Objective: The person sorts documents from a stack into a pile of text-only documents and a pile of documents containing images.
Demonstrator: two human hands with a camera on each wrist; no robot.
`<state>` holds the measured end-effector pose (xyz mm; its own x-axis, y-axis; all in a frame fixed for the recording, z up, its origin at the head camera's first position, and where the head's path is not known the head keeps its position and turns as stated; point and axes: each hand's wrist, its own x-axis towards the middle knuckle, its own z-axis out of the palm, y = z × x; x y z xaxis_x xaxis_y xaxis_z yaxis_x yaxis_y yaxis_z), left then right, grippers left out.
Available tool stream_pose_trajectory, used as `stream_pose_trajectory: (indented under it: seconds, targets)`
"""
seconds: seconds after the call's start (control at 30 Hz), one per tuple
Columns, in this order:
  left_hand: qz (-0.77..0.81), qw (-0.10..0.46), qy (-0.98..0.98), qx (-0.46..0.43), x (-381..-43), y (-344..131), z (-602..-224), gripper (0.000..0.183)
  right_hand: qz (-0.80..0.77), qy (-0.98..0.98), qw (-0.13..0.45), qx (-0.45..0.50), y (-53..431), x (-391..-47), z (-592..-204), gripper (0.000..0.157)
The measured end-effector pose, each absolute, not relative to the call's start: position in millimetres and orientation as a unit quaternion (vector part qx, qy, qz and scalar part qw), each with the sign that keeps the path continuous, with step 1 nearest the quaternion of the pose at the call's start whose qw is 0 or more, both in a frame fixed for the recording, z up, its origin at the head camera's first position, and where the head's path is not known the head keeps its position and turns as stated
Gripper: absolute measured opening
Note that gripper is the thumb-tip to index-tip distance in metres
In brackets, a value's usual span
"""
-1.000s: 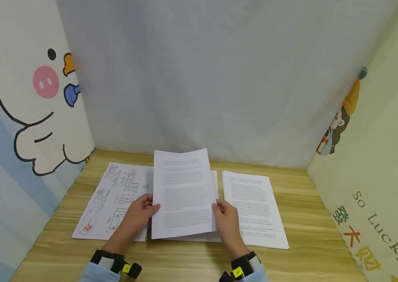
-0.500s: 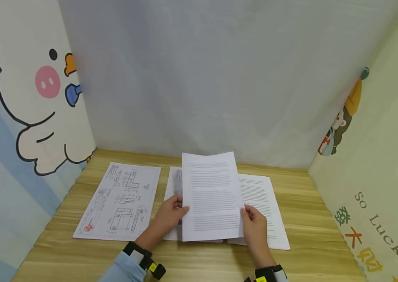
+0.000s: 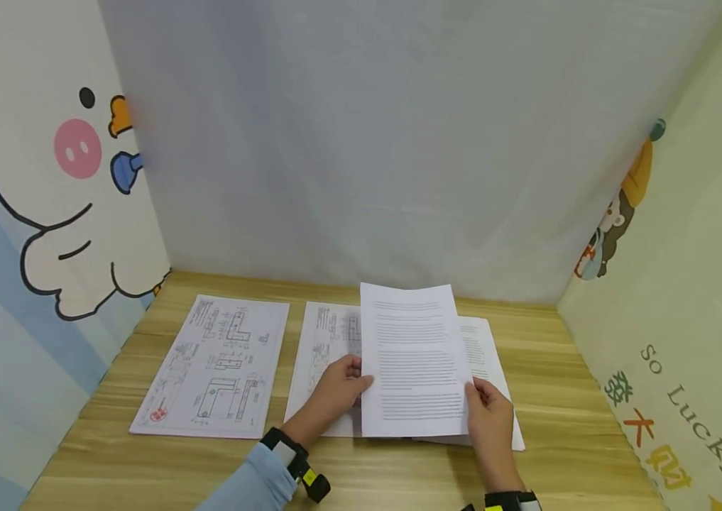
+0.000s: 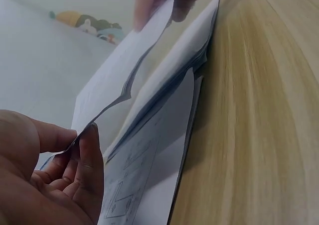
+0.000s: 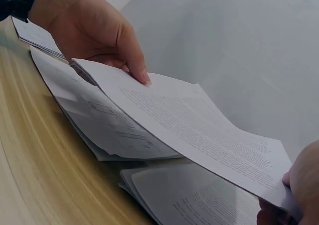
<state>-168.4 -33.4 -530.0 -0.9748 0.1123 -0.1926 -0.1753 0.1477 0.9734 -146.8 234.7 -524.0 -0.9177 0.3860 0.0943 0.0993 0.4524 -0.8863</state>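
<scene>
A thin sheaf of printed text pages (image 3: 418, 362) is held raised and tilted above the table. My left hand (image 3: 338, 387) pinches its left edge between thumb and fingers. On the opposite edge, my right hand (image 3: 490, 419) grips it the same way, as the right wrist view also shows. Beneath the sheaf lie two stacks, each partly hidden by it. One is the middle stack of technical drawings (image 3: 319, 341); the other is the right-hand stack of text pages (image 3: 478, 341).
Another stack of drawings (image 3: 214, 369), with a red stamp on its top sheet, lies at the left of the wooden table (image 3: 392, 475). A pale grey curtain (image 3: 361, 142) hangs behind, and patterned cloth walls stand at both sides.
Both hands have carried the sheaf rightward, from over the middle stack to partly over the right-hand stack. More of the middle stack's drawings now shows. The left stack has come fully into sight.
</scene>
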Motion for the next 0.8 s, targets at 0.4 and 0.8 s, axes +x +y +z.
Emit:
stream_pose_trajectory:
  seconds: [0.4, 0.8]
  targets:
    - [0.654, 0.135, 0.744, -0.007, -179, 10, -525, 0.022, 0.475, -0.847, 0.168, -0.172, 272, -143, -514, 0.035]
    - [0.651, 0.133, 0.747, 0.014, -181, 44, -515, 0.025, 0.458, -0.846, 0.182, -0.204, 300, -139, -505, 0.036]
